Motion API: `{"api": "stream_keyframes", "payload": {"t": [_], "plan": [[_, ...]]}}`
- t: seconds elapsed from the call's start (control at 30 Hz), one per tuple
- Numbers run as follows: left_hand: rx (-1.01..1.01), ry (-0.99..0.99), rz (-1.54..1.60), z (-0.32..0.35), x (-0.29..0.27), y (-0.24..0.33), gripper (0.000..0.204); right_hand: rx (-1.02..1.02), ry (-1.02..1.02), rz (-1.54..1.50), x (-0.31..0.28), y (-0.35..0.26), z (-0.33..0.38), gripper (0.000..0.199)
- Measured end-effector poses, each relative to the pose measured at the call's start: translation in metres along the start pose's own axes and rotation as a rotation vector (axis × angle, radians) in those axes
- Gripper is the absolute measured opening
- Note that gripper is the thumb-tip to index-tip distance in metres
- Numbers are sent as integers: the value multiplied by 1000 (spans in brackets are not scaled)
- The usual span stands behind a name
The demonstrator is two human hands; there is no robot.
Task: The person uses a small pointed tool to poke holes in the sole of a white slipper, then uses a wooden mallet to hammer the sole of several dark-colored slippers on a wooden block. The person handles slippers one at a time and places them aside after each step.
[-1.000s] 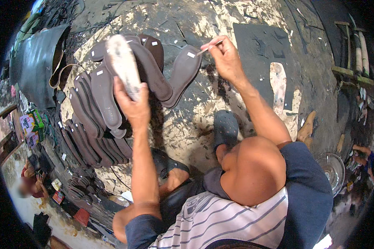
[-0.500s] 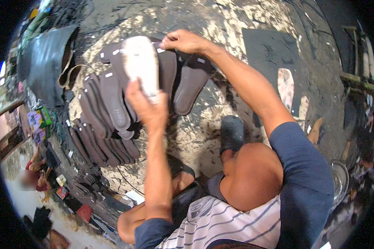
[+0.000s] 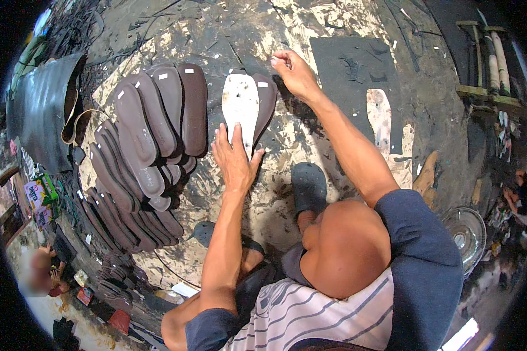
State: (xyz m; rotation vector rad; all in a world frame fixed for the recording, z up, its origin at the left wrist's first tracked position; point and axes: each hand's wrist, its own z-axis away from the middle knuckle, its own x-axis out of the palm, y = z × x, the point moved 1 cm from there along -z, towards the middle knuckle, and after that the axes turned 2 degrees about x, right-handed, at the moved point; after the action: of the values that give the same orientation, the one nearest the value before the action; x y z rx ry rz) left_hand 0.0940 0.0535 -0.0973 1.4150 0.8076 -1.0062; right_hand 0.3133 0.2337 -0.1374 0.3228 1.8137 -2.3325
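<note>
My left hand (image 3: 234,158) lies with spread fingers on the lower part of a white, stained sole-shaped template (image 3: 240,102). Beneath the template, a dark brown sole (image 3: 266,96) with a small white label sticks out on its right side. To the right of these two, my right hand (image 3: 295,75) is raised with fingers curled and thumb pressed to them. Whatever sits between those fingertips is too small to name. Left of the template, several brown soles (image 3: 193,111) with white labels lie overlapping in rows.
On the right, a second stained template (image 3: 379,120) rests on a dark flat sheet (image 3: 351,64). A bent black sheet (image 3: 44,105) stands at the left. By my right elbow is a round fan-like grille (image 3: 465,240). Another person (image 3: 47,272) sits at the far left.
The white template has moved right, from over the row of soles onto the separate sole. My left hand's fingers have spread, and my right hand sits farther right of the soles.
</note>
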Motion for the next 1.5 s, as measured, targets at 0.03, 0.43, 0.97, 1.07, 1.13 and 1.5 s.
{"api": "stream_keyframes", "payload": {"t": [0.03, 0.43, 0.97, 1.07, 1.13, 1.5], "plan": [[-8, -10, 50, 2, 8, -5, 93, 27, -21, 37, -3, -2, 2, 38], [126, 105, 218, -9, 7, -41, 88, -18, -133, 156, 19, 0, 27, 35], [-28, 15, 380, -12, 5, -40, 101, -52, -50, -22, -13, -44, 33, 45], [-46, -17, 398, -15, 4, -36, 102, 4, -159, -70, -1, -47, 38, 34], [-55, -12, 441, -17, 4, -35, 103, 16, -222, -40, 8, -37, 39, 28], [-59, 44, 476, -11, 9, -42, 108, -150, -360, 303, 53, -44, 72, 23]]}}
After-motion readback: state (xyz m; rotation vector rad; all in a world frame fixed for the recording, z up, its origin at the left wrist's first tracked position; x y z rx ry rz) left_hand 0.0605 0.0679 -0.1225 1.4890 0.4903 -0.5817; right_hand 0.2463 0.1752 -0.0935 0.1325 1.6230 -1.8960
